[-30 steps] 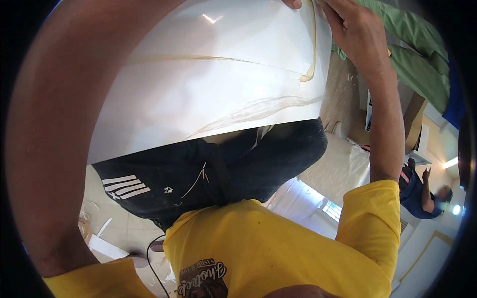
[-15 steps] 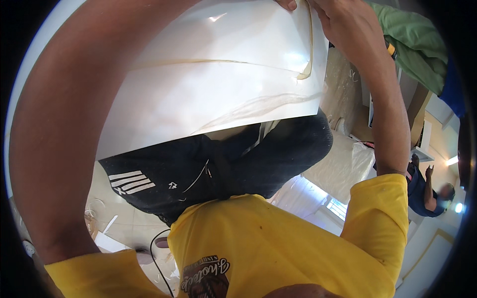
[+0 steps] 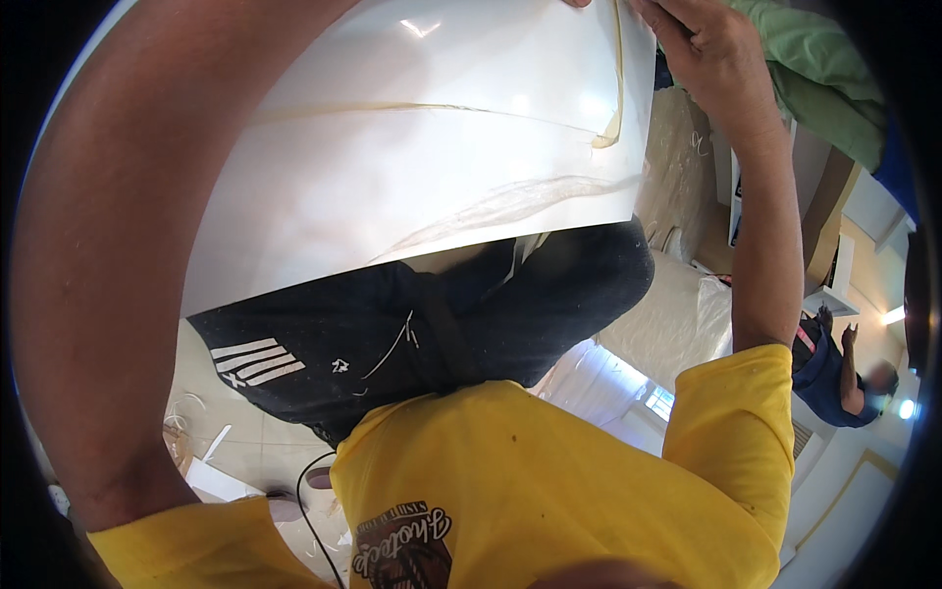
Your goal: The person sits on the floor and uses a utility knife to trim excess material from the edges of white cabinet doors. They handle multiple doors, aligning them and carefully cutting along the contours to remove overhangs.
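A glossy white panel [image 3: 432, 187] lies across my lap over dark trousers. Clear film wrinkles along its near edge. A yellowish tape strip [image 3: 610, 98] runs down near its right side, and a thin yellowish line crosses its middle. My right hand [image 3: 702, 39] is at the panel's upper right edge, beside the top of the tape, its fingers bent and pressed together. What they pinch is too hidden to make out. My left arm reaches over the panel's left side and leaves the view at the top. Only a fingertip, probably of my left hand [image 3: 577, 2], shows above the panel.
At the upper right, close by, is a person's green-clothed part [image 3: 819, 74]. Another person in dark blue [image 3: 829, 378] is farther off at the right. Plastic-wrapped pieces [image 3: 677, 304] lie right of my knees. A black cable [image 3: 302, 510] and scraps lie on the tiled floor.
The panel has shifted slightly upward in view. My right hand has moved a little to the right and down, and less of the fingertip at the top shows.
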Motion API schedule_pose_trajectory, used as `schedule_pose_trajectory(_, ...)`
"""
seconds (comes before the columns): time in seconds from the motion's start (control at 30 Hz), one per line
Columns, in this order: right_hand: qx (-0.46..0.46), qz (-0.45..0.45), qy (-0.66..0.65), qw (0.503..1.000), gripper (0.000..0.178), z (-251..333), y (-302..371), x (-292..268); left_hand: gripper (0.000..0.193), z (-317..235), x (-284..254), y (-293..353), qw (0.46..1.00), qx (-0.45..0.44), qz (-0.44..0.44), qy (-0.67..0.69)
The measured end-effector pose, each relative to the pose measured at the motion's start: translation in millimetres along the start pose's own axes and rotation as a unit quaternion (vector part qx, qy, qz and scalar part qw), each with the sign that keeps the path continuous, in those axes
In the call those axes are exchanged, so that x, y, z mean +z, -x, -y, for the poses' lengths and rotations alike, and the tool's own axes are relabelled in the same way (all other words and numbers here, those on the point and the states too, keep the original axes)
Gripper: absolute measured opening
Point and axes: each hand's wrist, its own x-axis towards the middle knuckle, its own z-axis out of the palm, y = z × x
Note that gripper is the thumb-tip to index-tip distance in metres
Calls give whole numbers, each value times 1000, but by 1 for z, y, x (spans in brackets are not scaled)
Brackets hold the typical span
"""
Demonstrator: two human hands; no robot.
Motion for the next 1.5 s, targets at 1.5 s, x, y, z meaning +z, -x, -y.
schedule_pose_trajectory(1.5, 19, -71, -40, 996, 9, 2, 0, 14, 63, -16, -18, -13, 991, -74, 107, -21)
